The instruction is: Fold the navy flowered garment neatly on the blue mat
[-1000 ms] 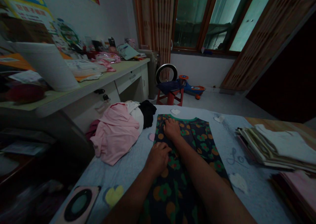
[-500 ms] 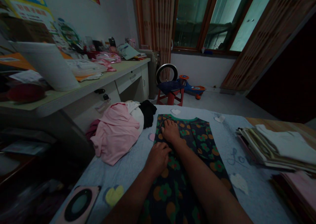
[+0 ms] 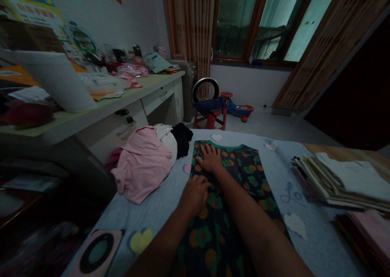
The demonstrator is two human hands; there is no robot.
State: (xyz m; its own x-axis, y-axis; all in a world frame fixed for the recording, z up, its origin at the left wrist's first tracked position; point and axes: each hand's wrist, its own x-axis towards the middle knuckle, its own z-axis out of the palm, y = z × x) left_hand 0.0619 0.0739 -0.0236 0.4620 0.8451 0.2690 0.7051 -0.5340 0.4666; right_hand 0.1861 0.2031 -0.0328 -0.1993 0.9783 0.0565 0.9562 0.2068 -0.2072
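A dark garment point(image 3: 251, 169) with green and orange flowers and a green neckline lies flat on the light blue bed cover point(image 3: 164, 212). My right hand point(image 3: 210, 159) rests on its upper left part, fingers spread, palm down. Nearer to me, my left hand point(image 3: 195, 193) touches the garment's left side with its fingers curled; whether they pinch the cloth cannot be made out. Left of the garment is a heap with a pink cloth point(image 3: 148, 159), white cloth and a black piece point(image 3: 182, 139).
Folded clothes point(image 3: 350, 179) are stacked at the right, with a second pile point(image 3: 368, 236) nearer. A phone point(image 3: 97, 254) lies at the bed's lower left. Beyond stand a cluttered desk point(image 3: 109, 110), a red stool point(image 3: 210, 120) and a blue toy car point(image 3: 240, 108).
My right hand's fingers have spread apart and the hand has shifted very slightly on the garment. My left hand has stayed where it was.
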